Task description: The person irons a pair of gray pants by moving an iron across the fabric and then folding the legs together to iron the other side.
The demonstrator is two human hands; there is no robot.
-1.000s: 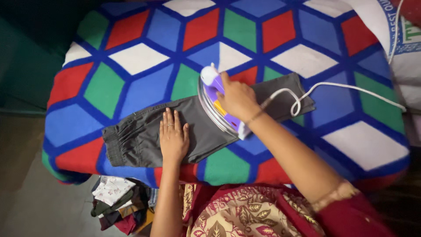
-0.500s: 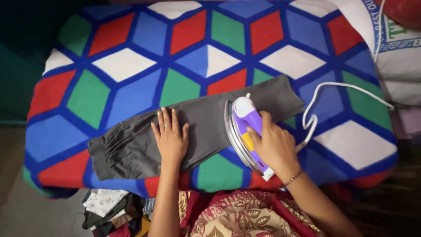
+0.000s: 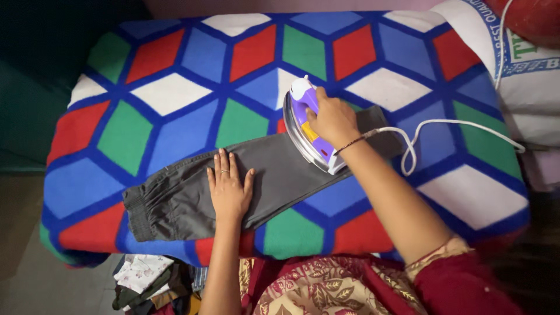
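Note:
A pair of dark grey trousers (image 3: 175, 201) lies flat across a blanket (image 3: 175, 93) patterned with red, blue, green and white blocks. My left hand (image 3: 228, 189) presses palm down on the trousers near the middle, fingers spread. My right hand (image 3: 331, 119) grips the handle of a purple and white iron (image 3: 303, 108) that rests on the trouser leg, its tip pointing away from me. The iron's white cord (image 3: 443, 123) loops off to the right over the blanket.
A white sack with blue and green print (image 3: 519, 76) lies at the far right, with something red (image 3: 534, 17) on top. A heap of folded clothes (image 3: 143, 283) sits on the floor below the blanket's near edge.
My right hand has slid the iron back up and away from the near edge toward the middle of the trouser leg. My left hand has stayed pressed on the trousers.

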